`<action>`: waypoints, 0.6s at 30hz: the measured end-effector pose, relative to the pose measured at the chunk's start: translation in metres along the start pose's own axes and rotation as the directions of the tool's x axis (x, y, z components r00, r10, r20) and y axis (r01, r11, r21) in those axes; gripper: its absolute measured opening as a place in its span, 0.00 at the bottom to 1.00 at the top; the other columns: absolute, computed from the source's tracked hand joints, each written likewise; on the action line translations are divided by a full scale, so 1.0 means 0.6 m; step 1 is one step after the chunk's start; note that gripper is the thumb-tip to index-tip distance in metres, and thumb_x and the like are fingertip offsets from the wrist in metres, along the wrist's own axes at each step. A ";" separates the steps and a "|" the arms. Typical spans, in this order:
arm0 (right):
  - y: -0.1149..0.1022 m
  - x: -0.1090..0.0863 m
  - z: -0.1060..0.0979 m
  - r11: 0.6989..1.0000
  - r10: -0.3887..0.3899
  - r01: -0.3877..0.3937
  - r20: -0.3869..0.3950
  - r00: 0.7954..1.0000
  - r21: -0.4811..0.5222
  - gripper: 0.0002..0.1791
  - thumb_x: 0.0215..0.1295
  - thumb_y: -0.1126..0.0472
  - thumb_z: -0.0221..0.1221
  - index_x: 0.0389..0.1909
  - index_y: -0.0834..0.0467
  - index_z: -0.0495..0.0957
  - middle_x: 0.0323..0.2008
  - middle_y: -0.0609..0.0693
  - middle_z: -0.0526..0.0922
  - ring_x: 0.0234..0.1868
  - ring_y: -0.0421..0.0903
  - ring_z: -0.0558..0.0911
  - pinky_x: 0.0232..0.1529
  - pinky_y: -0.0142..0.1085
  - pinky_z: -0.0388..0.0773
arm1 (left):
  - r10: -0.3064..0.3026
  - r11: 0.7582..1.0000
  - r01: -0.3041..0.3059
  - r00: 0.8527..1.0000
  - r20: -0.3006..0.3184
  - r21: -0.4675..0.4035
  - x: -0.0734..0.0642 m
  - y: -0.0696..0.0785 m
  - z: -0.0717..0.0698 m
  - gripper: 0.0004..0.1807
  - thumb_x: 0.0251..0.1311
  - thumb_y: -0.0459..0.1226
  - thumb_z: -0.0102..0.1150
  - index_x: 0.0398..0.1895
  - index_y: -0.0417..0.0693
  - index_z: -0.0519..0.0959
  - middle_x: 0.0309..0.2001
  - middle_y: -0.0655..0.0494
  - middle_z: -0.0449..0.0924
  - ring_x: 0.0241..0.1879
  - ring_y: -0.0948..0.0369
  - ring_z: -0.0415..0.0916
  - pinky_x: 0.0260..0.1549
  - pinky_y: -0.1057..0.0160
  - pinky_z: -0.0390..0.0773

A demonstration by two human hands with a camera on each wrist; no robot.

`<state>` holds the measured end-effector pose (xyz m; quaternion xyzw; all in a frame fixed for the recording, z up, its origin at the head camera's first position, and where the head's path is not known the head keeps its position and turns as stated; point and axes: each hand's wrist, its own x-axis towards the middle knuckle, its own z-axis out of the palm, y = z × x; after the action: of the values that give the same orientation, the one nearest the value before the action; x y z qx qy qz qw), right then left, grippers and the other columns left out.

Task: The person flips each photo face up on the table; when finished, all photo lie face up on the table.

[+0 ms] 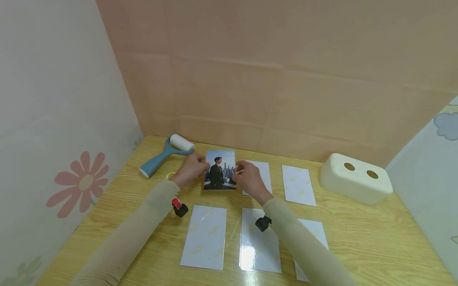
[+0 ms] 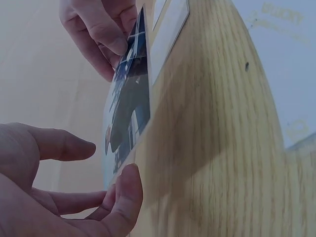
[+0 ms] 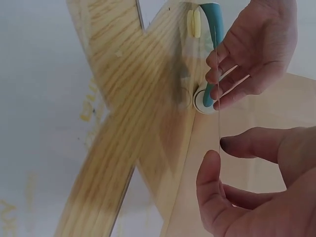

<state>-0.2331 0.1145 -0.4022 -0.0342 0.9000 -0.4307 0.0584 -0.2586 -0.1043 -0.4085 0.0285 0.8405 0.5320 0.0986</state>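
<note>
A photo print (image 1: 219,171) of a dark-suited figure before a city skyline is held tilted between both hands near the back of the counter (image 1: 386,238). Its right edge is pinched between thumb and finger by the right hand (image 1: 252,180); its left edge is gripped, apparently more loosely, by the thumb and fingers of the left hand (image 1: 189,169). Five white sheets (image 1: 299,186) with faint yellow marks are laid around, two partly covered by the right arm. A blue-handled lint roller (image 1: 159,159) is placed just beyond the left hand, and a cream two-holed box (image 1: 354,180) is set far right.
</note>
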 end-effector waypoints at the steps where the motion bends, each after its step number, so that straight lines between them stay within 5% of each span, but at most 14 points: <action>1: 0.000 0.000 0.001 1.000 0.001 -0.001 0.005 1.000 -0.009 0.30 0.63 0.69 0.64 0.67 0.65 0.72 0.48 0.57 0.80 0.50 0.53 0.82 0.42 0.42 0.81 | -0.009 1.000 0.009 1.000 0.000 0.004 0.001 -0.001 0.000 0.20 0.67 0.35 0.57 0.57 0.32 0.75 0.27 0.42 0.77 0.39 0.46 0.79 0.53 0.47 0.76; 6: -0.001 0.003 0.005 0.999 0.014 -0.013 0.023 1.000 -0.051 0.29 0.63 0.68 0.65 0.66 0.67 0.72 0.50 0.59 0.80 0.52 0.55 0.81 0.44 0.43 0.81 | -0.015 0.999 0.014 1.000 0.007 0.042 0.007 -0.006 0.002 0.06 0.66 0.32 0.58 0.34 0.37 0.76 0.24 0.45 0.74 0.28 0.50 0.75 0.34 0.55 0.75; 8: -0.002 0.005 0.008 0.998 0.027 -0.024 0.035 0.999 -0.064 0.29 0.63 0.67 0.66 0.65 0.67 0.73 0.51 0.59 0.80 0.52 0.55 0.81 0.46 0.44 0.81 | -0.004 0.998 0.003 1.000 0.011 0.068 0.007 -0.007 0.002 0.11 0.64 0.31 0.58 0.24 0.41 0.70 0.20 0.49 0.69 0.22 0.53 0.68 0.27 0.58 0.68; 12: -0.001 0.009 0.013 0.994 0.046 -0.039 0.065 0.997 -0.105 0.29 0.63 0.66 0.66 0.65 0.68 0.73 0.50 0.58 0.80 0.44 0.51 0.81 0.43 0.43 0.80 | -0.003 0.996 0.001 1.000 0.021 0.084 0.006 -0.010 0.003 0.18 0.62 0.31 0.57 0.18 0.47 0.62 0.17 0.56 0.58 0.18 0.59 0.57 0.25 0.60 0.62; 18: 0.001 0.011 0.017 0.988 0.059 -0.045 0.096 0.994 -0.147 0.27 0.65 0.65 0.65 0.63 0.69 0.74 0.37 0.54 0.80 0.24 0.43 0.70 0.32 0.37 0.71 | -0.059 0.997 0.057 0.998 0.034 0.057 0.006 -0.012 0.007 0.21 0.66 0.33 0.55 0.16 0.49 0.59 0.16 0.57 0.59 0.18 0.59 0.61 0.25 0.61 0.65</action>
<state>-0.2386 0.1059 -0.4096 -0.0366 0.9253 -0.3604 0.1122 -0.2607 -0.1031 -0.4174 0.0163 0.8538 0.5044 0.1279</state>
